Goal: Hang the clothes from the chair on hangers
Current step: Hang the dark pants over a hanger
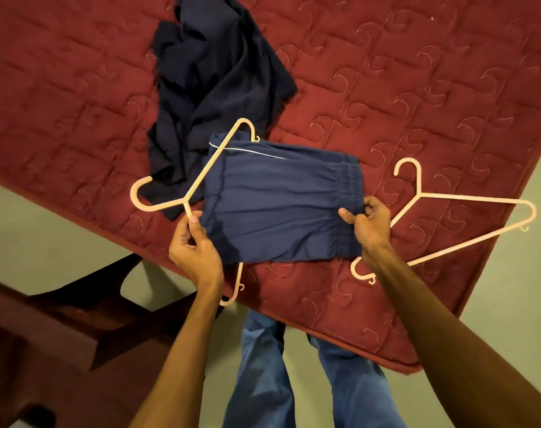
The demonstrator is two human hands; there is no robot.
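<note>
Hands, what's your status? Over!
Left hand pinches hanger. Right hand pinches shorts waistband, shorts on hanger. Dark garment under hanger's hook; spare hanger at right.

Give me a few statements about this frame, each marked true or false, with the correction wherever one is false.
1. The right-hand grip pinches the elastic waistband of the blue fabric shorts. True.
2. The spare cream plastic hanger lies on the green floor. False: it lies on the red quilted mattress, to the right of the shorts.
3. The left-hand grip holds the other cream plastic hanger just below its hook. True.
4. The crumpled dark navy garment is draped over the brown wooden chair. False: it lies on the mattress, beyond the shorts.
</note>
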